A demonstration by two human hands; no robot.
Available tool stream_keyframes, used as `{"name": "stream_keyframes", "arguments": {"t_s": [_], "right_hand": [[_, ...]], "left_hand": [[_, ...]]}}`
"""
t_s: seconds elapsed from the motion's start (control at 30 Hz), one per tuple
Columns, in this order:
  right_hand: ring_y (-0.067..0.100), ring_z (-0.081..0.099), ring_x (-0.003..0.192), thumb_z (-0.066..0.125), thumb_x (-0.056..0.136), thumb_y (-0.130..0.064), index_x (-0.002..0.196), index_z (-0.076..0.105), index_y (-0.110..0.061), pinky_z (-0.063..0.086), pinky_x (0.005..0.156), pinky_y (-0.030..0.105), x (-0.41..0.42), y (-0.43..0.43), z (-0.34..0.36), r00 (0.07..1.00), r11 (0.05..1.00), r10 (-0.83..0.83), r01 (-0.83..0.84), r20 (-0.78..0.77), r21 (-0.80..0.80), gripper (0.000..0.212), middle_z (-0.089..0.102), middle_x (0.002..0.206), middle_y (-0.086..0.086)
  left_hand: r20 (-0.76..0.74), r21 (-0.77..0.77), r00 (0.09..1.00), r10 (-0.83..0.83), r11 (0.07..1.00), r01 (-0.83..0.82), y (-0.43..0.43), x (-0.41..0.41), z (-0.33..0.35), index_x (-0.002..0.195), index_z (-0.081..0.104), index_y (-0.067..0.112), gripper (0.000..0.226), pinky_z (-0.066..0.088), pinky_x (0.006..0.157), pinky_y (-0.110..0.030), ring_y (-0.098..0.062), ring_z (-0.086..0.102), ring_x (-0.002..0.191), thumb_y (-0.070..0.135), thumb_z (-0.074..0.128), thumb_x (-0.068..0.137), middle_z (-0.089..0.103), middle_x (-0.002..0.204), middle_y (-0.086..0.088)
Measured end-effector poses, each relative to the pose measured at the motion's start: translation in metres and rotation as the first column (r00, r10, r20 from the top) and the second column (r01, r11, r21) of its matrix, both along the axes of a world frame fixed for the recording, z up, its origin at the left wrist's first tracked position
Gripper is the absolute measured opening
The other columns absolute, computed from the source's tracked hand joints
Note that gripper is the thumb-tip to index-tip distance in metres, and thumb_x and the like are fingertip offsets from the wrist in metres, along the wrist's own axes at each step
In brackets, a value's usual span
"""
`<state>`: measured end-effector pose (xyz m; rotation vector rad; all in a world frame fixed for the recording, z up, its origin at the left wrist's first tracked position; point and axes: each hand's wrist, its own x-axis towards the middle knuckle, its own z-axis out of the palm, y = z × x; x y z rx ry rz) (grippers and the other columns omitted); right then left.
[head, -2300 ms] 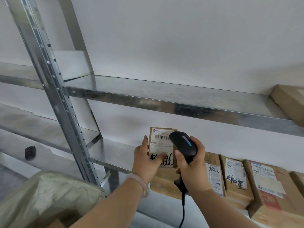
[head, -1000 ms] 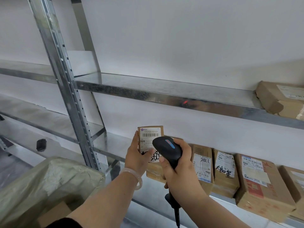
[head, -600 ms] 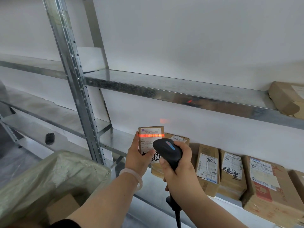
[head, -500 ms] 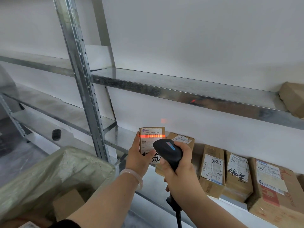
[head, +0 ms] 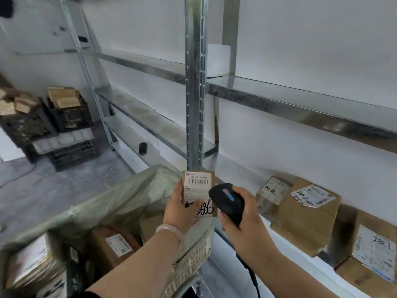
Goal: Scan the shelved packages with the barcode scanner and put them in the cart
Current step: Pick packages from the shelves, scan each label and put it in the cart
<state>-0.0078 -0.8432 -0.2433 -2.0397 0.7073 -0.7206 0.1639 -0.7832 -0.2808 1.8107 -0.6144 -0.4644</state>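
My left hand (head: 181, 208) grips a small brown package (head: 198, 191) upright, its white barcode label and black handwriting facing me. It hovers over the right rim of the cart (head: 193, 258), a white mesh basket lined with a greenish plastic bag (head: 120, 201). Several packages (head: 116, 246) lie inside the cart. My right hand (head: 247, 224) grips the black barcode scanner (head: 227, 201) just right of the held package, with its cable hanging down. No red scan line shows on the label.
More cardboard packages (head: 305, 216) sit on the lower metal shelf (head: 285, 237) at right. A steel upright (head: 194, 82) stands behind my hands. Black crates (head: 68, 117) of boxes are stacked on the floor at far left. A small black object (head: 142, 147) lies on the lowest shelf.
The view has swung left toward the cart. The red scan line on the label has gone out. My left hand has carried the package off the shelf to above the cart's rim.
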Motion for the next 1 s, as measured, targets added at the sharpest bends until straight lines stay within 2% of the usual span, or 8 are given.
{"name": "stream_keyframes", "arguments": {"t_s": [0.1, 0.2, 0.33, 0.53, 0.63, 0.73, 0.87, 1.0], "right_hand": [[0.004, 0.062, 0.098, 0.066, 0.09, -0.029, 0.132, 0.027, -0.045, 0.053, 0.084, 0.02, 0.04, 0.021, -0.009, 0.996, 0.997, 0.076, -0.076, -0.056, 0.002, 0.059, 0.053, 0.124, -0.012], [0.007, 0.064, 0.098, 0.066, 0.09, -0.032, 0.132, 0.028, -0.046, 0.057, 0.086, 0.029, 0.075, 0.043, -0.017, 0.984, 0.988, 0.155, -0.154, -0.088, 0.019, 0.058, 0.052, 0.125, -0.011], [0.003, 0.064, 0.097, 0.065, 0.091, -0.032, 0.126, 0.026, -0.053, 0.055, 0.086, 0.025, 0.11, 0.068, -0.025, 0.967, 0.97, 0.243, -0.242, -0.081, 0.019, 0.056, 0.05, 0.119, -0.02], [0.004, 0.065, 0.095, 0.066, 0.09, -0.029, 0.12, 0.028, -0.061, 0.056, 0.087, 0.031, 0.147, 0.094, -0.038, 0.948, 0.951, 0.309, -0.306, -0.079, 0.048, 0.059, 0.058, 0.115, -0.016], [0.009, 0.066, 0.097, 0.067, 0.088, -0.031, 0.122, 0.03, -0.06, 0.056, 0.089, 0.037, 0.159, 0.102, -0.046, 0.942, 0.945, 0.322, -0.314, -0.092, 0.09, 0.058, 0.059, 0.118, -0.013], [0.01, 0.066, 0.097, 0.067, 0.088, -0.032, 0.124, 0.03, -0.056, 0.055, 0.089, 0.037, 0.163, 0.107, -0.052, 0.937, 0.942, 0.328, -0.315, -0.123, 0.118, 0.057, 0.057, 0.117, -0.015], [0.008, 0.065, 0.1, 0.068, 0.088, -0.029, 0.124, 0.03, -0.052, 0.055, 0.09, 0.032, 0.156, 0.102, -0.051, 0.958, 0.963, 0.264, -0.255, -0.11, 0.089, 0.058, 0.054, 0.12, -0.017], [0.008, 0.066, 0.096, 0.069, 0.088, -0.029, 0.117, 0.028, -0.061, 0.056, 0.087, 0.031, 0.134, 0.084, -0.044, 0.986, 0.99, 0.123, -0.114, -0.112, 0.084, 0.06, 0.056, 0.118, -0.013]], "left_hand": [[-0.022, 0.084, 0.993, 0.119, 0.99, -0.117, 0.048, 0.036, -0.009, 0.149, 0.032, 0.03, 0.07, 0.047, 0.074, -0.016, -0.017, 0.061, 0.113, 0.016, 0.068, 0.091, 0.061, 0.129, 0.006], [-0.039, 0.16, 0.978, 0.205, 0.967, -0.197, 0.097, 0.065, -0.021, 0.147, 0.035, 0.029, 0.067, 0.049, 0.082, -0.025, -0.013, 0.06, 0.102, 0.018, 0.069, 0.09, 0.063, 0.127, 0.004], [-0.062, 0.291, 0.959, 0.276, 0.924, -0.248, 0.153, 0.096, -0.043, 0.151, 0.031, 0.03, 0.073, 0.055, 0.092, -0.036, -0.016, 0.063, 0.109, 0.019, 0.069, 0.09, 0.064, 0.127, 0.004], [-0.09, 0.448, 0.945, 0.315, 0.86, -0.244, 0.204, 0.122, -0.067, 0.155, 0.019, 0.035, 0.082, 0.058, 0.084, -0.033, -0.013, 0.066, 0.099, 0.021, 0.068, 0.09, 0.064, 0.127, 0.005], [-0.095, 0.546, 0.955, 0.281, 0.817, -0.186, 0.217, 0.128, -0.07, 0.156, 0.01, 0.035, 0.083, 0.053, 0.061, -0.022, -0.008, 0.065, 0.08, 0.025, 0.063, 0.093, 0.066, 0.118, 0.004], [-0.008, 0.604, 0.98, 0.199, 0.782, -0.154, 0.217, 0.132, -0.065, 0.156, 0.009, 0.035, 0.08, 0.046, 0.057, -0.021, -0.009, 0.061, 0.073, 0.032, 0.059, 0.094, 0.063, 0.112, 0.006], [0.071, 0.581, 0.996, 0.057, 0.809, -0.088, 0.191, 0.14, -0.047, 0.156, 0.012, 0.037, 0.079, 0.051, 0.094, -0.033, -0.022, 0.055, 0.119, 0.038, 0.061, 0.094, 0.042, 0.151, -0.003], [0.171, 0.497, 0.981, -0.091, 0.868, -0.006, 0.135, 0.127, -0.028, 0.154, 0.017, 0.039, 0.077, 0.037, 0.113, -0.04, -0.025, 0.036, 0.14, 0.044, 0.062, 0.092, 0.033, 0.157, 0.003]]}}
